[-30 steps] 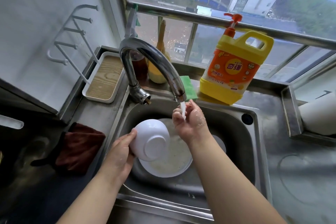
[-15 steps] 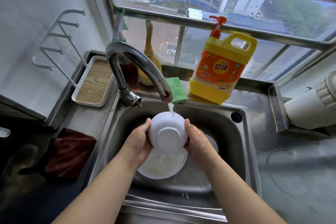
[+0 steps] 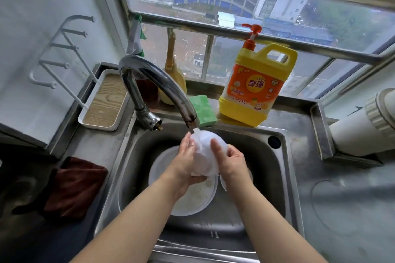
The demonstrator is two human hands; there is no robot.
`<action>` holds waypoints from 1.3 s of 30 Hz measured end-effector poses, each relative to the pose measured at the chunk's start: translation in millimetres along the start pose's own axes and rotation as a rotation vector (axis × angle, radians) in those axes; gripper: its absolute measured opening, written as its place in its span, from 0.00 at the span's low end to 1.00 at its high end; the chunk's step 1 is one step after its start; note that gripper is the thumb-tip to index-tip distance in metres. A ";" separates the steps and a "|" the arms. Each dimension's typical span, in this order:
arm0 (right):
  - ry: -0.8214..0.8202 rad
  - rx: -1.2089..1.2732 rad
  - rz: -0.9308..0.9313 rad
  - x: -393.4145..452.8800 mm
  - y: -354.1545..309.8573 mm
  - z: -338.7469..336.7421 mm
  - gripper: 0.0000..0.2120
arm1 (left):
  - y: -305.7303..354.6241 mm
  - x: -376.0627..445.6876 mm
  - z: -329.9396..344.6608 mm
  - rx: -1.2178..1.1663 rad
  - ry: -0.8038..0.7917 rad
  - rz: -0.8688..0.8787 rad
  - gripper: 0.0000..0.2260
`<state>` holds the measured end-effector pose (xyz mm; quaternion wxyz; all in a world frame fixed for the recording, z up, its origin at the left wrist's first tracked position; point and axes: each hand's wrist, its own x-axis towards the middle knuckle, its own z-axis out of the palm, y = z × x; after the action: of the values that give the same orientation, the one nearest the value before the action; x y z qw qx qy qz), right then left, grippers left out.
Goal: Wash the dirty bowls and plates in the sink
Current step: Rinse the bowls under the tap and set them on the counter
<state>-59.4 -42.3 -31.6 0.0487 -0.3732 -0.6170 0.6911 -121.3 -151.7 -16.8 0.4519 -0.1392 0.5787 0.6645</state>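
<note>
A white bowl (image 3: 204, 151) is held under the running faucet (image 3: 162, 85), blurred by motion and water. My left hand (image 3: 186, 164) grips its left side and underside. My right hand (image 3: 229, 161) holds its right side, fingers laid over the outer wall. Below them a dirty white plate (image 3: 188, 198) with food residue lies in the steel sink (image 3: 267, 177). The edge of another white dish (image 3: 223, 183) shows under my right wrist.
A green sponge (image 3: 203, 110) and a yellow dish-soap jug (image 3: 254, 85) stand behind the sink. A white tray (image 3: 104, 102) with a wooden base sits at left, a dark red cloth (image 3: 74, 186) on the left counter, a white pipe (image 3: 363, 126) at right.
Both hands have lifted the bowl closer to the spout and turned it in the stream. A second ago only my left hand held it while my right hand was under the water.
</note>
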 end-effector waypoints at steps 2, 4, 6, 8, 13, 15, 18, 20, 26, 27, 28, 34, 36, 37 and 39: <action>-0.054 -0.296 -0.216 -4.4 7.7 5.5 0.29 | -0.3 2.5 -7.6 -0.093 0.003 -0.125 0.24; -0.068 -0.710 -0.588 -9.0 18.9 9.6 0.17 | 1.5 1.6 -13.8 -0.074 0.028 -0.191 0.22; -0.135 -0.928 -0.934 -11.8 29.1 6.6 0.12 | 1.6 1.4 -22.1 0.021 0.065 -0.209 0.18; -0.313 -1.113 -1.106 -7.7 36.5 -9.8 0.12 | 0.1 1.3 -33.8 0.156 0.062 -0.193 0.25; -0.239 -1.474 -1.092 0.0 39.2 -24.0 0.10 | -1.0 -2.8 -46.7 0.288 0.018 -0.132 0.25; -0.211 -1.408 -0.894 -9.6 40.5 1.5 0.14 | -11.2 1.5 -36.9 0.153 0.137 -0.079 0.24; -0.205 -1.322 -0.917 -12.4 49.1 7.2 0.11 | -19.6 0.6 -29.7 0.106 0.152 -0.078 0.25; -0.233 -1.341 -1.052 -7.8 50.1 -12.0 0.06 | -10.2 -2.4 -39.0 0.224 0.044 -0.125 0.26; -0.240 -1.276 -0.831 -11.5 45.7 10.8 0.13 | -18.8 8.6 -27.0 0.131 0.220 -0.069 0.25; -0.263 -1.249 -0.849 -10.6 51.7 9.8 0.09 | -20.5 7.9 -24.5 0.121 0.227 -0.069 0.26; -0.274 -1.241 -0.916 -7.4 56.1 3.1 0.04 | -17.4 5.4 -27.0 0.140 0.204 -0.081 0.26; -0.272 -1.348 -0.904 -6.2 44.8 -13.9 0.15 | -13.4 2.0 -32.7 0.176 0.121 -0.130 0.19; -0.260 -1.228 -0.828 -9.4 51.2 -1.3 0.14 | -23.9 4.9 -20.3 0.085 0.182 -0.083 0.24; -0.262 -1.230 -0.850 -8.5 54.6 -4.6 0.12 | -24.1 5.2 -20.2 0.086 0.164 -0.087 0.25; -0.256 -1.325 -0.973 -3.0 59.8 -22.7 0.09 | -15.1 4.2 -30.7 0.185 0.056 -0.128 0.25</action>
<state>-20.7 -39.3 -82.5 0.0415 0.0653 -0.9893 0.1235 -122.5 -178.5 -38.4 0.4881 -0.1520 0.6399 0.5738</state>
